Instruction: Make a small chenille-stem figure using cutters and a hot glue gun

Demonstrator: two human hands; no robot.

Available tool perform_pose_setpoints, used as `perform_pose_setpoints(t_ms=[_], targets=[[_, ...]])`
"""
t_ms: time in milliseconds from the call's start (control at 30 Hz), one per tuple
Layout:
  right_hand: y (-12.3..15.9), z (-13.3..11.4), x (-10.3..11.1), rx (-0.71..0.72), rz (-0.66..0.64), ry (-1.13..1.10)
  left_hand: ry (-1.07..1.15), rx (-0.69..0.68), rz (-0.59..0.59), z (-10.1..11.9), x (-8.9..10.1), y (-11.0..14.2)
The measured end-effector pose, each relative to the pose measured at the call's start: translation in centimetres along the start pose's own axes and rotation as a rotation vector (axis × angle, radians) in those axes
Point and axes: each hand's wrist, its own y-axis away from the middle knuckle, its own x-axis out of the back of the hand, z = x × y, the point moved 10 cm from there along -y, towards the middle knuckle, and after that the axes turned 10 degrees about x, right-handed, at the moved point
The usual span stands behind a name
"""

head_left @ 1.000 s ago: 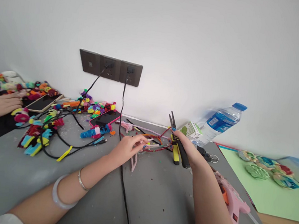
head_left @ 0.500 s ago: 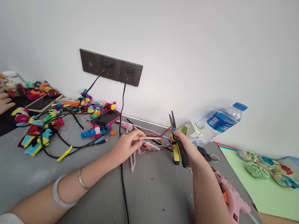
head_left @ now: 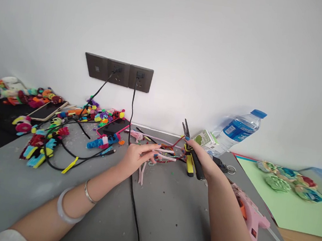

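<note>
Left hand pinches pale pink strips, right hand grips pliers

In the head view, the left hand [head_left: 136, 157] is nearly closed, thumb and fingers drawn narrowly together on pale pink strips [head_left: 168, 158]. The strips lie to the left of the pliers [head_left: 189, 164]: two ends point toward the tool, while other lengths hang below the fingers. The right hand [head_left: 203, 157] is wrapped around the pliers, whose black jaws point up toward the wall and stand slightly apart. Red and orange strands [head_left: 180, 140] lie just beside the pliers, on their left; whether any touch the tool, I cannot tell.

As for containers, a clear plastic bottle [head_left: 237, 132] with a blue cap and blue label stands to the right of the pliers and beyond them (how much liquid it holds, if any, does not show). Between bottle and pliers is a green-and-white packet [head_left: 204, 138], its contents hidden. Nearer than the pliers and to their right, a pink glue gun [head_left: 251, 222] lies on the grey table [head_left: 166, 222].
</note>
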Motion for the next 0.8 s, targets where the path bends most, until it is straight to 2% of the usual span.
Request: perform_pose_setpoints(t_ms=[267, 500, 800], targets=[[-0.03, 0.06, -0.05, -0.006, -0.004, 0.000, 0.080, -0.057, -0.029, 0.18, -0.13, 0.13], [0.06, -0.03, 0.02, -0.011, 0.005, -0.001, 0.051, -0.084, -0.081, 0.46, -0.59, 0.30], [0.22, -0.40, -0.16, 0.005, 0.009, 0.046, 0.097, -0.131, -0.037, 0.57, 0.00, -0.27]])
